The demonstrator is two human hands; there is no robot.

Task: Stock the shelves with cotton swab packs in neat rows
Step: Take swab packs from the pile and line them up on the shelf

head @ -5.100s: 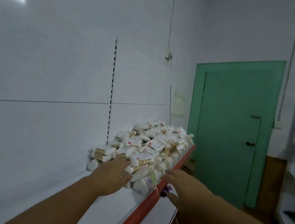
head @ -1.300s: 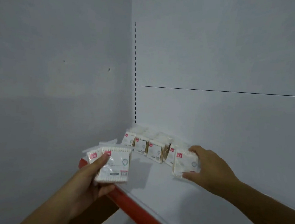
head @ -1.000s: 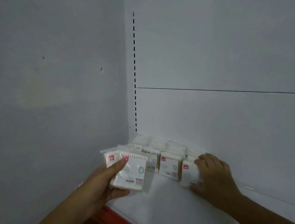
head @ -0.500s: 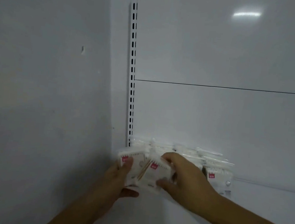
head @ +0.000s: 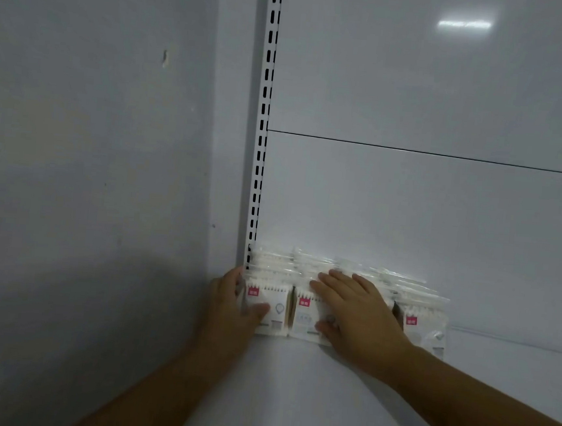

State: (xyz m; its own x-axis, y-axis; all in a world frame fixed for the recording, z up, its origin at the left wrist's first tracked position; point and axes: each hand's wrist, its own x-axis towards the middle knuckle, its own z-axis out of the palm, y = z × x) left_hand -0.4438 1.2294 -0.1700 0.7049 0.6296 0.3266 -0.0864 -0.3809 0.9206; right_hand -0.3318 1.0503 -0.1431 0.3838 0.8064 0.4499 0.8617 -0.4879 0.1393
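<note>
Several cotton swab packs stand upright in rows at the back left corner of the white shelf (head: 307,402). My left hand (head: 230,307) holds the leftmost front pack (head: 276,306), thumb across its face and fingers behind its left edge. My right hand (head: 356,307) lies flat with straight fingers on the front pack beside it (head: 304,317), pressing it back against the row. A third front pack (head: 422,327) with a red label stands to the right of my right hand. More packs (head: 302,262) are lined up behind, against the back panel.
A slotted white upright (head: 263,126) runs up the corner above the packs. A grey side wall (head: 90,162) closes the left. The white back panel (head: 426,208) stands right behind the rows. Bare shelf extends to the right and towards me.
Both hands moved to the shelf corner. The packs I held in the air half a second ago now stand in the front row, my right hand flattened against one.
</note>
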